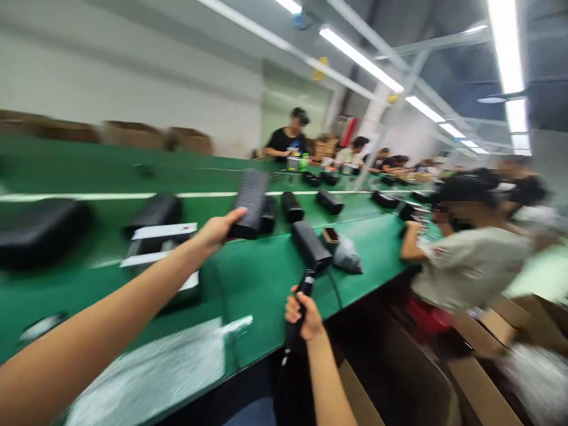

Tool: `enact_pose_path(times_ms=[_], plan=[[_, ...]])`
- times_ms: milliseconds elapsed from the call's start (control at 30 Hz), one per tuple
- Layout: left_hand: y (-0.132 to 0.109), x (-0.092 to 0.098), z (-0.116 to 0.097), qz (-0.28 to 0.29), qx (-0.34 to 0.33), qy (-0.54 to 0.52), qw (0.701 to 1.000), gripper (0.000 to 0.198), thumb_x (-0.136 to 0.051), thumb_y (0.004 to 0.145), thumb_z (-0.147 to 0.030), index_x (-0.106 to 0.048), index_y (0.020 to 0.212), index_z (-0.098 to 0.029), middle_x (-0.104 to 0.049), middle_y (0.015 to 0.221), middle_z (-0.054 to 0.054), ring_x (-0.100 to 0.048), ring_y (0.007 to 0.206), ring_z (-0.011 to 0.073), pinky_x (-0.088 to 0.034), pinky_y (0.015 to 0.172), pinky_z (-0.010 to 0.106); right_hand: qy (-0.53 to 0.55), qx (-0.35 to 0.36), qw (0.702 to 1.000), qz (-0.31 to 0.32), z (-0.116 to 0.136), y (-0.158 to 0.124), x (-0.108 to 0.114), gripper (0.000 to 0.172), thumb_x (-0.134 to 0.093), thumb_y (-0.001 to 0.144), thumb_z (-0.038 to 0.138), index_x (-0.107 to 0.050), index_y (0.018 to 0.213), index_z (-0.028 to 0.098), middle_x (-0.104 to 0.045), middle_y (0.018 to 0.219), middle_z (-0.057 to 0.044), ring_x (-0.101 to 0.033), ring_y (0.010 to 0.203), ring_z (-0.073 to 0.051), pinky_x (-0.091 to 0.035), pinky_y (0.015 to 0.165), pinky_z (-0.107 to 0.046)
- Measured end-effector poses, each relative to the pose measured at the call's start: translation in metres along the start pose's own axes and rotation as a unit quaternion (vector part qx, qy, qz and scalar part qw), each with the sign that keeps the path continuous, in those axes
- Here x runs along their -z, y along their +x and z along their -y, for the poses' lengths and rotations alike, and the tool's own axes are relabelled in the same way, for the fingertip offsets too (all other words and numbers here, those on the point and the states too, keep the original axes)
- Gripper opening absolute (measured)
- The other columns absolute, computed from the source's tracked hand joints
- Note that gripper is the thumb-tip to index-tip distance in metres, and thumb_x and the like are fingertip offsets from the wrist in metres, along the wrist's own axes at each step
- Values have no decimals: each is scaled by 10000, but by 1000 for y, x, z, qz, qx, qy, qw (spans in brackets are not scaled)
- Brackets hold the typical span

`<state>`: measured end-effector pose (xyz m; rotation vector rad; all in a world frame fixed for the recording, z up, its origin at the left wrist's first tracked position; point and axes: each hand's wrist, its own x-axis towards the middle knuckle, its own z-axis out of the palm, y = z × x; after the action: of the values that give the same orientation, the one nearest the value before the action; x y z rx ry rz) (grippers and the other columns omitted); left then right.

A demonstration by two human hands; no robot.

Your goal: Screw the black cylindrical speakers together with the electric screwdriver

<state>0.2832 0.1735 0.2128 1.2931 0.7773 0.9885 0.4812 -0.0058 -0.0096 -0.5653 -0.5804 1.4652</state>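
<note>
My left hand (219,229), arm stretched forward, grips a black oblong casing (251,204) with a ridged face and holds it tilted above the green bench. Closer to me, my right hand (306,313) is wrapped around a black electric screwdriver (305,290), its tip end pointing up and away. Just past that tip lies another black casing (310,245) on the bench; I cannot tell whether they touch. A small open brown box (331,236) and a grey plastic bag (348,255) sit beside this casing.
More black casings (329,202) line the green bench (261,290). Bubble wrap (155,373) lies at the near edge, and a white-edged piece (164,232) stands at left. A seated co-worker (474,260) is at right, near cardboard boxes (483,384).
</note>
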Motion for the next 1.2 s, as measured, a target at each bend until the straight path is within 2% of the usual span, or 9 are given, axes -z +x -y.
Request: enact_pose_path(times_ms=[133,267,367,500,633,733,800,967,1200], plan=[[-116,68,46,-17,52,110,992,697,-1076,530,-470,-825,1101,-158,-822,961,66,-772,886,316,-656,807,407,30,16,999,27,21,-31,-12,319,-896,902,312,-613,1033,242,-236,627,146,-36,467,-28,-149,410,-137],[-226,101,71,43,17,371,928,905,-991,643,-316,-685,1494,-280,-744,1455,82,-720,1314,377,-592,1157,508,51,56,997,35,69,-65,-38,303,-872,871,234,-585,967,256,-157,593,168,28,382,-2,-57,317,-116],[-267,135,77,64,-28,497,865,958,-959,720,-290,-578,1599,-301,-656,1583,108,-628,1449,390,-510,1262,562,8,130,986,100,105,-67,-76,305,-864,836,157,-592,946,245,-173,520,196,-12,260,18,-85,232,-111],[-278,178,94,55,-86,581,807,873,-888,834,-247,-538,1635,-254,-654,1601,142,-620,1457,418,-491,1264,596,-72,217,964,136,126,-39,-149,270,-912,845,162,-683,975,222,-311,487,177,-170,223,6,-203,223,-126],[-282,199,115,53,-149,612,775,848,-790,895,-110,-489,1678,-233,-619,1653,161,-561,1533,420,-450,1306,603,-137,307,933,126,102,2,-232,180,-875,878,160,-759,1000,225,-472,559,104,-371,343,-53,-341,319,-193],[-290,202,122,61,-172,588,788,927,-845,907,-168,-416,1720,-293,-574,1687,146,-503,1569,423,-409,1336,639,-151,397,895,135,59,40,-283,213,-821,922,125,-700,1048,247,-486,601,118,-411,390,-56,-380,391,-190],[-295,203,124,42,-169,545,820,972,-886,913,-248,-369,1731,-348,-485,1738,144,-435,1610,431,-406,1335,668,-174,439,871,131,27,67,-307,221,-807,953,127,-644,1048,241,-522,623,121,-465,407,-64,-415,412,-198],[-297,210,139,4,-78,382,921,1278,-957,826,-251,-114,1777,-393,-350,1764,167,-432,1631,421,-439,1325,672,-250,427,860,125,-28,114,-334,167,-757,958,166,-597,943,211,-549,583,119,-552,417,-87,-498,453,-214],[-299,211,166,3,-90,310,947,1261,-984,792,-269,-175,1744,-448,-431,1695,133,-495,1586,420,-456,1311,684,-301,386,870,59,-49,140,-344,143,-781,896,228,-639,908,233,-565,567,110,-546,394,-108,-482,401,-257]])
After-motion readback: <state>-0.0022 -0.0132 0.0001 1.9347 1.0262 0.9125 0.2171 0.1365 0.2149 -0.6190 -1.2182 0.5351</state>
